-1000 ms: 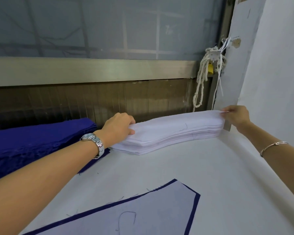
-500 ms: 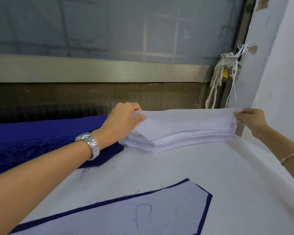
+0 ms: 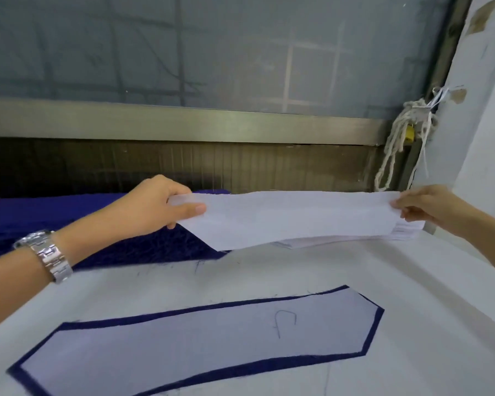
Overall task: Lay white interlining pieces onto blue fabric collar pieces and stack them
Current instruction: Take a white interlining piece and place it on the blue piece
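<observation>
A single white interlining piece [image 3: 292, 217] hangs stretched in the air above the table. My left hand [image 3: 157, 204] pinches its left end and my right hand [image 3: 423, 205] pinches its right end. Under its right part lies the stack of white interlining pieces [image 3: 355, 240], mostly hidden. Close to me a blue collar piece [image 3: 372, 330] lies flat on the white table, with a white interlining piece [image 3: 200, 341] laid over it so only a blue border shows. A pile of blue fabric [image 3: 55, 215] sits at the back left, behind my left arm.
The white table surface [image 3: 426, 324] runs to a white wall [image 3: 486, 138] on the right. Behind the table are a dark ribbed panel, a metal rail [image 3: 183, 124] and a window. A knotted white rope [image 3: 400, 144] hangs at the back right corner.
Both hands have peeled the top interlining piece off the stack and raised it clear, holding it taut. The view has shifted so more of the covered blue collar piece shows.
</observation>
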Tool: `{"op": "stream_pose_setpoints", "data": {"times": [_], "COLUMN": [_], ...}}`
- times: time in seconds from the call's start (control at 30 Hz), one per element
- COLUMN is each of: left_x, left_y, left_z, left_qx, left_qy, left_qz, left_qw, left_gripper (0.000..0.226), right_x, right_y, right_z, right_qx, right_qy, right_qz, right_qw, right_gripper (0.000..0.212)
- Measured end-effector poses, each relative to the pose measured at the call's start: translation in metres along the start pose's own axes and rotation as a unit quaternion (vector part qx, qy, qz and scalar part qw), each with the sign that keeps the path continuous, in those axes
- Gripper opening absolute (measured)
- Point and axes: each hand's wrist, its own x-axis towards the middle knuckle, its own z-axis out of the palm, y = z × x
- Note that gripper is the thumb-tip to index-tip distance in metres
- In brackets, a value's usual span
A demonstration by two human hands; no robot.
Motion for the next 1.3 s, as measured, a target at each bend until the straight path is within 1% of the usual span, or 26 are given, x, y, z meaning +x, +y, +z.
{"op": "stream_pose_setpoints", "data": {"times": [0.07,0.17,0.27,0.3,0.4,0.5,0.6,0.63,0.67,0.77,0.83,0.9,0.97,1.0,1.07,1.17,1.3], "left_x": [-0.02,-0.05,-0.078,-0.087,-0.106,-0.12,-0.128,-0.13,-0.133,-0.138,-0.14,-0.14,-0.14,-0.141,-0.142,-0.143,-0.143], "left_y": [-0.017,-0.041,-0.061,-0.066,-0.079,-0.088,-0.098,-0.101,-0.102,-0.103,-0.103,-0.102,-0.101,-0.101,-0.101,-0.103,-0.108], "left_z": [-0.009,-0.022,-0.033,-0.036,-0.039,-0.039,-0.041,-0.042,-0.042,-0.039,-0.034,-0.028,-0.025,-0.025,-0.024,-0.024,-0.023], "left_qx": [-0.021,-0.068,-0.117,-0.127,-0.153,-0.153,-0.127,-0.117,-0.109,-0.091,-0.102,-0.114,-0.114,-0.112,-0.108,-0.103,-0.101], "left_qy": [-0.033,-0.079,-0.127,-0.14,-0.17,-0.187,-0.209,-0.221,-0.235,-0.277,-0.296,-0.301,-0.297,-0.294,-0.287,-0.279,-0.275], "left_qz": [-0.041,-0.1,-0.147,-0.161,-0.196,-0.247,-0.288,-0.295,-0.298,-0.292,-0.293,-0.297,-0.294,-0.291,-0.289,-0.291,-0.294], "left_qw": [0.998,0.989,0.974,0.969,0.954,0.938,0.926,0.922,0.919,0.911,0.904,0.899,0.901,0.904,0.907,0.909,0.91], "left_gripper": [0.032,0.033,0.03,0.033,0.049,0.06,0.094,0.101,0.103,0.087,0.077,0.061,0.043,0.039,0.038,0.044,0.058], "right_x": [-0.012,-0.034,-0.054,-0.06,-0.074,-0.082,-0.087,-0.089,-0.09,-0.095,-0.099,-0.102,-0.104,-0.105,-0.107,-0.109,-0.112], "right_y": [-0.002,-0.003,-0.004,-0.005,-0.008,-0.006,0.004,0.007,0.011,0.016,0.016,0.015,0.015,0.015,0.015,0.014,0.01], "right_z": [0.007,0.02,0.034,0.039,0.047,0.049,0.052,0.054,0.055,0.06,0.063,0.066,0.067,0.067,0.067,0.068,0.069], "right_qx": [0.003,-0.012,-0.069,-0.085,-0.111,-0.12,-0.145,-0.154,-0.159,-0.169,-0.177,-0.18,-0.177,-0.176,-0.174,-0.17,-0.177], "right_qy": [-0.049,-0.135,-0.206,-0.221,-0.254,-0.289,-0.318,-0.321,-0.324,-0.336,-0.341,-0.342,-0.337,-0.336,-0.334,-0.329,-0.328], "right_qz": [-0.007,0.003,0.009,0.01,0.022,0.036,0.048,0.052,0.056,0.059,0.061,0.062,0.059,0.057,0.058,0.059,0.06], "right_qw": [0.999,0.991,0.976,0.972,0.96,0.949,0.936,0.933,0.931,0.925,0.921,0.92,0.923,0.923,0.924,0.927,0.926], "right_gripper": [0.025,0.009,0.014,0.017,0.026,0.036,0.047,0.05,0.052,0.056,0.059,0.061,0.06,0.059,0.052,0.04,0.038]}}
